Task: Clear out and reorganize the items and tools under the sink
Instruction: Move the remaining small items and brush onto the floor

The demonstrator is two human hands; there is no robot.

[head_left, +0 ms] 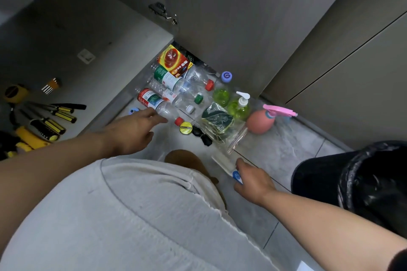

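1. The left hand (134, 132) is open, with its fingers touching the nearest empty plastic bottle (158, 105), the one with a red cap, lying on the floor.
2. The right hand (251, 180) holds a clear bottle with a blue cap (229, 167), low near the black trash bin (363, 182).
3. These bottles look light and thin, and may crush or roll.
4. Holding the red-capped one around its middle should work best.

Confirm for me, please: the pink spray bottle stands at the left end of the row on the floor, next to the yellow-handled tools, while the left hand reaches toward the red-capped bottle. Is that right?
Not quite. In the head view the pink spray bottle stands at the right end of the row, beside the green soap dispenser, far from the yellow-handled tools. The left hand does reach toward the red-capped bottle.
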